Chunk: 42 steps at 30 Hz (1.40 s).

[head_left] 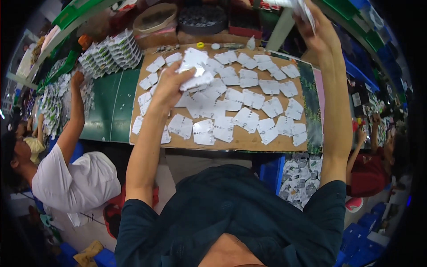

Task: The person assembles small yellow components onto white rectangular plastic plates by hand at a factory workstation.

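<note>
My left hand [170, 85] is closed on a small bunch of white flat pieces [195, 62], held above the left part of a brown board [275, 141]. Many similar white flat pieces [247, 119] with small dark marks lie spread in loose rows over that board, some overlapping. My right hand [313, 38] is raised at the upper right, beyond the board's far right corner. Its fingers are wrapped round a thin white piece [305, 13], partly cut off by the picture's upper edge.
Stacked white-and-green parts [111, 52] stand on the green table [104, 111] at left, where a person in a white shirt [73, 180] works. Round bins [202, 20] line the back. A blue crate [272, 171] of printed pieces sits below the board. Another person [371, 175] is at right.
</note>
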Tool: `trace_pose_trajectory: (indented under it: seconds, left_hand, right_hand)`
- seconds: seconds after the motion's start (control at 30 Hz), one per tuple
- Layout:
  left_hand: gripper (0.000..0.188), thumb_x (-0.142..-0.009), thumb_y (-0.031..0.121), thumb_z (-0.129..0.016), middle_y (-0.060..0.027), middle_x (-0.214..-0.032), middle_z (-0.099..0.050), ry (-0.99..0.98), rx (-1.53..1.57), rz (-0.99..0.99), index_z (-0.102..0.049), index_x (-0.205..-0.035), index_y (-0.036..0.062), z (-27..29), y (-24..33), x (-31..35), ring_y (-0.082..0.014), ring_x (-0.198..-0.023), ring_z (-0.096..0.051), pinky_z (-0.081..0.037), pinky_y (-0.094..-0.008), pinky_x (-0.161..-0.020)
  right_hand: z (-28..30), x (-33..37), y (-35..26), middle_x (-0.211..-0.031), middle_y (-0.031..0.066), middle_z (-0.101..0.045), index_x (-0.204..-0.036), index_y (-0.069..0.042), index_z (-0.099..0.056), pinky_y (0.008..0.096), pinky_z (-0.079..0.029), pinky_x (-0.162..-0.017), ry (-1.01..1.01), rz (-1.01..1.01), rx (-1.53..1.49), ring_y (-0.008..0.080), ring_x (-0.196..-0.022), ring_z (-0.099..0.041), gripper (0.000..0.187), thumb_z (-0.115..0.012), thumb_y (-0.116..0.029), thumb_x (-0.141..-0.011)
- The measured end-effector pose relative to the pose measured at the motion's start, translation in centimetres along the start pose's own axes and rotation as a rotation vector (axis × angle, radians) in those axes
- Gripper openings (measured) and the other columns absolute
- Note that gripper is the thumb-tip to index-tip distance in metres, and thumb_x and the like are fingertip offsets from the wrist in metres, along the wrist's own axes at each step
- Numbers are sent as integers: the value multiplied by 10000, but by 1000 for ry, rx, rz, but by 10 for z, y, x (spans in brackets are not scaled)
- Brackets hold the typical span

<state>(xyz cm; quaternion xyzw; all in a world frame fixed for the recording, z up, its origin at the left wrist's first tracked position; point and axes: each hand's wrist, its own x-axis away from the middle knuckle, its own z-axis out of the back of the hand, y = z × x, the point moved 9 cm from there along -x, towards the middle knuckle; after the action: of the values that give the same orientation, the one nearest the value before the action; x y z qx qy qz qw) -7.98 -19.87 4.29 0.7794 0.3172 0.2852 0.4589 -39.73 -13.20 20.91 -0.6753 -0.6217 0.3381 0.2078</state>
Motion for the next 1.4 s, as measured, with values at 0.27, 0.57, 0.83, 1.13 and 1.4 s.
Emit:
trace_pose_trajectory:
  seconds: [0.27, 0.57, 0.83, 1.13, 1.4]
  left_hand:
    - [529, -872, 93, -687, -137, -1056, -668, 97, -346, 35, -479, -1335, -57, 38, -61, 2, -134, -852, -655, -536, -250, -719]
    - [507, -891, 121, -646, -128, -961, -672, 146, -495, 32, -478, -1341, -43, 53, -62, -15, -136, -773, -634, -511, -257, -652]
    - [640, -779, 261, -746, -191, -911, -678, 129, -982, -59, -527, -1291, -55, 57, -36, -26, -229, -788, -663, -524, -322, -702]
    - [546, -850, 55, -645, -131, -1102, -655, 35, -1024, -14, -449, -1345, -67, 59, 22, 4, -144, -936, -615, -490, -251, -777]
    - [436, -810, -16, -604, -147, -1208, -639, 99, -834, -181, -555, -1240, -69, 94, 11, -30, -229, -1137, -584, -434, -297, -976]
  right_hand:
    - [82, 143, 140, -769, 11, -669, -1035, -96, -671, 162, -315, -398, 736, -113, 335, 56, -563, -569, 298, -743, -312, -843]
    - [110, 164, 185, -1043, 46, -668, -1311, -2, -533, 246, -533, -705, 808, -143, 325, 102, -860, -647, 538, -734, -185, -847]
    - [99, 176, 187, -1177, 130, -637, -1288, 44, -556, 279, -518, -870, 762, -30, 545, 166, -1008, -638, 514, -736, -118, -835]
    - [91, 173, 183, -1160, 134, -647, -1273, 47, -568, 258, -518, -851, 762, -30, 602, 159, -981, -643, 533, -765, -138, -814]
    - [89, 179, 183, -1167, 134, -647, -1291, 48, -551, 272, -516, -860, 786, -48, 598, 158, -990, -642, 541, -753, -137, -824]
